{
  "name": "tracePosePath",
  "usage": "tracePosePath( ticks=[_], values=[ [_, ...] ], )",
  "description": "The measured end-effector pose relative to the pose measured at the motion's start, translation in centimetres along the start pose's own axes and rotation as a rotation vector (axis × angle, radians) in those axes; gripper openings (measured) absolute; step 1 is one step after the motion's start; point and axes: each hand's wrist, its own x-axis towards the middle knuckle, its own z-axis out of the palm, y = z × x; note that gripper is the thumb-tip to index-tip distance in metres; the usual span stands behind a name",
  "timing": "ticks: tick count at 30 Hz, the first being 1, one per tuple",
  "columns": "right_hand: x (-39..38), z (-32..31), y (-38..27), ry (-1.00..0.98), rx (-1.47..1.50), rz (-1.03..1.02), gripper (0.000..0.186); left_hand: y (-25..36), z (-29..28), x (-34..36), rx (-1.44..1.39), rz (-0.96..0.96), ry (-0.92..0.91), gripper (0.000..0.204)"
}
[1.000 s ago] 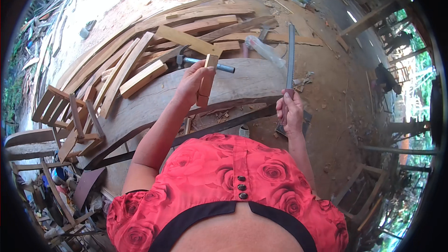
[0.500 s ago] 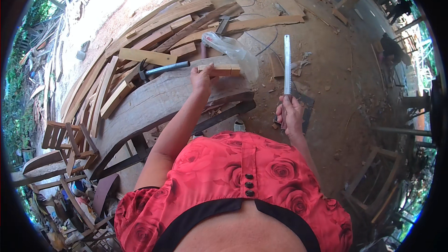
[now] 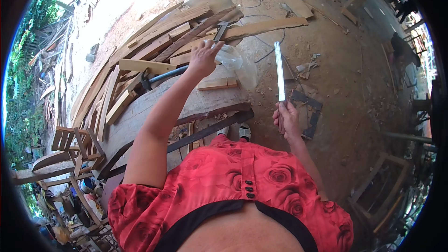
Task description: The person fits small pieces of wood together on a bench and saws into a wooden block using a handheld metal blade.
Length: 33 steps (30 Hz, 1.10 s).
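My left hand is open and empty, fingers spread, over the near end of a clear plastic bag; whether it touches the bag I cannot tell. Below it, a short pale wooden block with a line across it lies on the broad grey wooden slab. A hammer with a blue-grey handle lies left of my wrist. Off to the right, my right hand is closed on a tool with a straight silver, ruler-like blade and a brown handle, its blade pointing away from me.
Long boards are piled beyond the slab, with a metal-and-dark square-shaped tool at their right end. A dark angular plate lies on the dirt floor beside my right hand. A small wooden chair frame stands at left.
My left hand has let go of the wooden block, now lying on the slab, and moved up and away toward the plastic bag. The right hand with its tool has shifted slightly left and down.
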Motion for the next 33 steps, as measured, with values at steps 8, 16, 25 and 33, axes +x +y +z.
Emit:
tracePosePath(
  ticks=[8, 16, 25, 33],
  values=[
    [-3.8, -1.6, 3.1, 0.197, 0.003, 0.056, 0.022, 0.9, 5.5, 9.1, 0.171, 0.332, -0.437, 0.082],
    [-5.6, -2.1, 5.9, 0.357, 0.108, 0.153, 0.021, -0.8, 9.6, 10.4, 0.001, 0.405, -0.532, 0.025],
    [-3.4, -1.0, 4.4, 0.314, 0.039, 0.100, 0.022, -12.0, 2.1, 9.4, -1.268, -0.211, -0.340, 0.035],
    [-3.0, 0.1, 3.4, 0.311, 0.011, 0.090, 0.023, -17.2, -4.4, 10.4, -1.439, -0.320, -0.026, 0.031]
  ],
)
